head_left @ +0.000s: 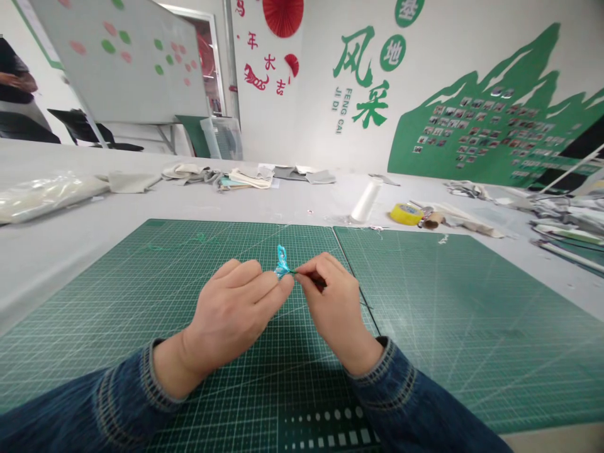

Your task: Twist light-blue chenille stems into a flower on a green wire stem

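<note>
A small light-blue looped piece (282,257) stands up between my hands, above the green cutting mat (189,251). My left hand (236,308) is closed, its thumb and fingertips pinching the base of the blue piece. From that base a thin dark green stem (293,272) runs right to my right hand (334,302), whose thumb and index finger pinch it. The fingertips of both hands almost meet. A thin dark strand shows just right of my right hand.
Behind the mats are a white thread cone (366,201), yellow tape (406,214), fabric scraps (250,177) and a plastic-wrapped bundle (47,194). More material (570,220) lies at the right. A person (19,82) stands at the far left.
</note>
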The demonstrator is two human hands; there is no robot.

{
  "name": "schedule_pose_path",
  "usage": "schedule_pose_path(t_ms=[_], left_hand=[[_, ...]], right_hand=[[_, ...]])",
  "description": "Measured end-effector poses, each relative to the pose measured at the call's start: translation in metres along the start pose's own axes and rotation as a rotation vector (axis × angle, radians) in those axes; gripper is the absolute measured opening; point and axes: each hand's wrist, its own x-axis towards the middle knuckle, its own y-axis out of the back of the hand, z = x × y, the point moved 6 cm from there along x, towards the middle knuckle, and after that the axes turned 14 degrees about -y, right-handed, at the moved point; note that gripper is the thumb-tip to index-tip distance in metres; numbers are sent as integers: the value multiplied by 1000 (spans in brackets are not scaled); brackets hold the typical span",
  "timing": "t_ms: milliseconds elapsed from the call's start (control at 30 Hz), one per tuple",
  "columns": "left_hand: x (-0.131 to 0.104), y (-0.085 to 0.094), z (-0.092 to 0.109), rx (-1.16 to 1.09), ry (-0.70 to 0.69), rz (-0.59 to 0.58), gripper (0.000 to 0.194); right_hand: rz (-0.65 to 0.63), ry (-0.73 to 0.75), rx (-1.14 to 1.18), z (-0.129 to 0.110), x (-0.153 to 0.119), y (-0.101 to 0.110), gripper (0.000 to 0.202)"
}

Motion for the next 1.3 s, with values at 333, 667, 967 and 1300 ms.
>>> schedule_pose_path(t_ms=[333, 667, 967, 1300], left_hand=[[-4, -13, -29, -176, 220, -125, 19], [-42, -49, -61, -1272, 784, -361, 11], [-37, -64, -45, -1393, 1007, 98, 9], [-24, -48, -31, -906, 793, 52, 10]], right_hand=[[-217, 242, -252, -12, -10, -16, 23], [-471, 74, 214, -20, -10, -19, 15], [-377, -514, 857, 13, 0, -23, 8], [-274, -619, 1020, 25, 2, -23, 12]])
